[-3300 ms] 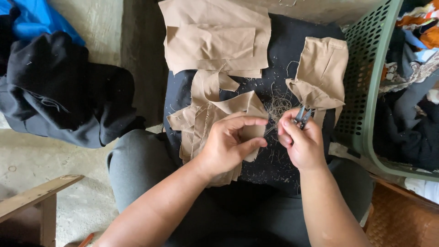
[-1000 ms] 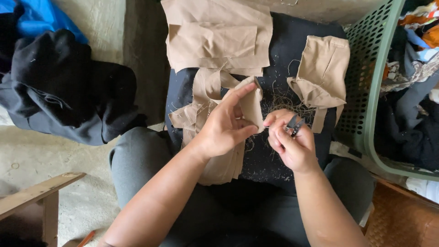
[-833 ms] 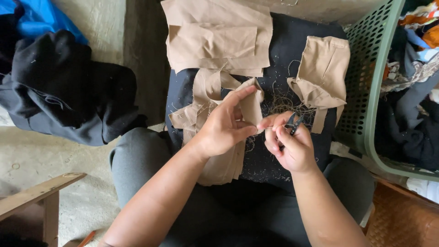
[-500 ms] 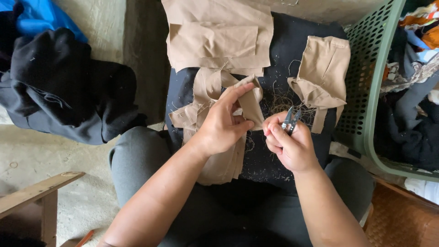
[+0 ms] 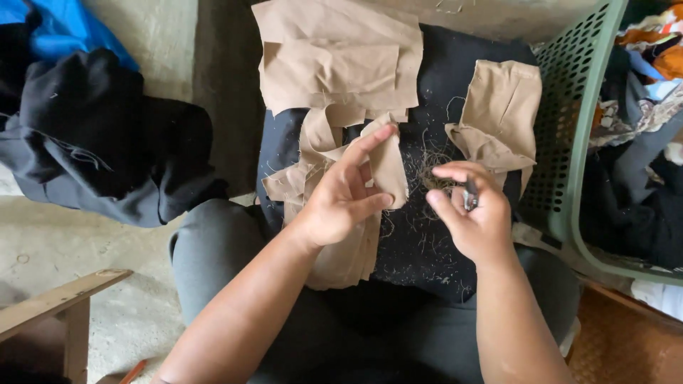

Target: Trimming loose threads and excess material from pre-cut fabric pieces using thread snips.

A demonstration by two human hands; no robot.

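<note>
My left hand (image 5: 345, 195) pinches a small tan fabric piece (image 5: 390, 167) between thumb and fingers, above a stack of similar tan pieces (image 5: 341, 249) lying on my lap. My right hand (image 5: 471, 217) is closed around a small metal thread snipper (image 5: 469, 197), just to the right of the held piece and apart from it. A clump of cut threads (image 5: 429, 165) lies on the black cloth (image 5: 441, 85) between both hands. A larger tan piece (image 5: 334, 57) lies further away, and another folded tan piece (image 5: 501, 117) lies at the right.
A green plastic basket (image 5: 580, 128) holding mixed clothes stands at my right. A heap of black garments (image 5: 92, 142) with a blue one (image 5: 67, 32) lies on the concrete floor at the left. A wooden edge (image 5: 57, 306) shows at lower left.
My right hand has drawn away to the right from the held tan piece, and the snipper is now tucked in the fist. My left hand keeps the piece raised.
</note>
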